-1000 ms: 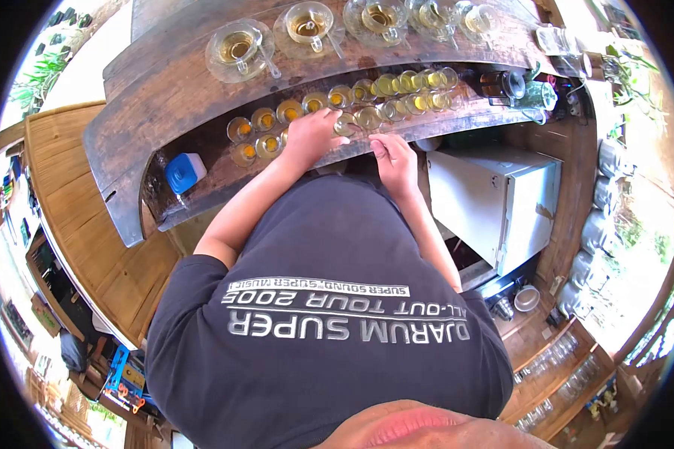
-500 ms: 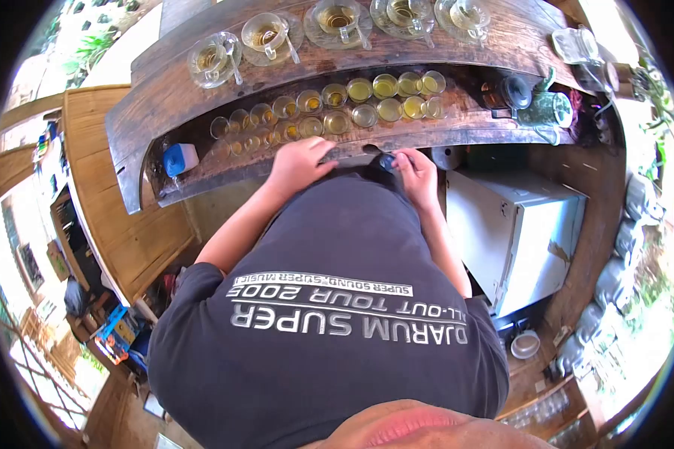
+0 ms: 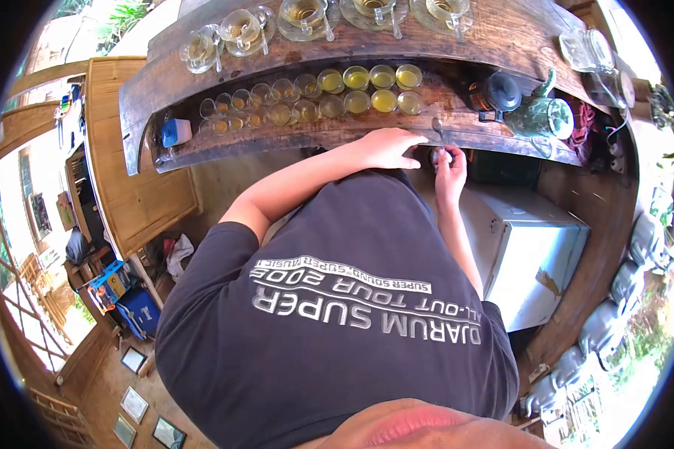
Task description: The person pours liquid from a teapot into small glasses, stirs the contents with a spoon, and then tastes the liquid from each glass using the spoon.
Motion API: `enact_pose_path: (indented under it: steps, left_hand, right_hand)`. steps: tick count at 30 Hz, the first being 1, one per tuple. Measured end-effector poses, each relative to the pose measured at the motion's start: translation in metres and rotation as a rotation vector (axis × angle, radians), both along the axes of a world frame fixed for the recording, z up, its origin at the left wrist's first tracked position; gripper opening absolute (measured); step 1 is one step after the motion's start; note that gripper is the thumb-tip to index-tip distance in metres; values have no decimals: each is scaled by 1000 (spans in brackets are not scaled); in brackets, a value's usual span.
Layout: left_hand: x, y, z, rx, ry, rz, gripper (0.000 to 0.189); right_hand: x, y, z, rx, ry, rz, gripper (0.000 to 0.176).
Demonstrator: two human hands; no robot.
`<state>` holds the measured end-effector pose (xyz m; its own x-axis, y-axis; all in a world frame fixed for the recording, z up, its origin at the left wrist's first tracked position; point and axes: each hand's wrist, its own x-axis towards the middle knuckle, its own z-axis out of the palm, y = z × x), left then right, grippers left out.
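Observation:
My right hand [image 3: 451, 173] is closed in a pinch on the handle of a small metal spoon [image 3: 438, 129]. The spoon's bowl points away from me, over the front edge of the dark wooden counter [image 3: 494, 133]. To the left of it, my left hand [image 3: 395, 148] rests at that edge with thumb and fingers apart, and nothing shows in it. Just beyond the hands, two rows of small glass cups stand on the lower shelf, some with yellow liquid, such as this cup [image 3: 384, 101], others with darker contents.
On the upper ledge, several glass cups of tea-coloured liquid [image 3: 305, 10] sit on saucers with spoons. A dark-lidded jar [image 3: 504, 91] and a green glass mug [image 3: 543, 117] stand right. A blue-lidded container [image 3: 176, 132] is far left; a white cabinet [image 3: 535, 254] stands below right.
Both hands have moved to the right along the counter edge, away from the middle of the cup rows. The spoon now points forward instead of leftward. The view has shifted slightly.

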<state>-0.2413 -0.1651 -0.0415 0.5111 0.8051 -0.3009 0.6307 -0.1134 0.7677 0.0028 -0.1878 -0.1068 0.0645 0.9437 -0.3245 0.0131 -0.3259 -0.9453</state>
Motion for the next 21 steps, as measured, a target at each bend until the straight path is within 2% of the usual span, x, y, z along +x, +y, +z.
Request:
enact_pose_path:
  steps: [1,3,5,6,7,8,11,12,14,15,16,18,19,21]
  left_hand:
    - [7,6,-3,-18,46,-31,83]
    - [18,13,-7,-29,48,-16,86]
    - [27,20,-19,-42,81,-12,97]
    - [29,23,-24,-37,81,-10,97]
    - [31,25,-29,-45,82,13,99]
    - [32,23,-34,-54,83,35,100]
    - [29,19,-47,-18,41,31,103]
    - [28,20,-34,-81,80,17,103]
    - [19,12,-25,-107,108,-5,102]
    - [12,4,-51,8,31,6,96]
    - [5,0,-52,15,25,1,96]
    - [-17,-7,-51,-43,-28,-57,89]
    - [-27,-17,-46,-43,-85,5,80]
    - [-48,-34,-41,-91,-145,54,78]
  right_hand:
    - [-1,7,-6,48,-82,39,20]
    - [-2,24,-26,100,-202,127,22]
    - [-8,39,-21,135,-388,209,32]
    - [-10,46,-21,150,-432,247,38]
    - [-10,52,-20,58,-424,294,46]
    - [-11,57,-20,59,-424,294,46]
    - [-9,66,-27,161,-607,481,59]
    - [-11,66,-30,178,-602,471,59]
    - [-6,57,-46,472,-744,434,63]
    - [-3,50,-47,454,-787,431,65]
    - [-1,40,-44,457,-795,425,65]
    - [6,23,-33,277,-643,384,63]
    - [6,12,-21,209,-550,362,59]
    - [7,-11,0,103,-414,342,55]
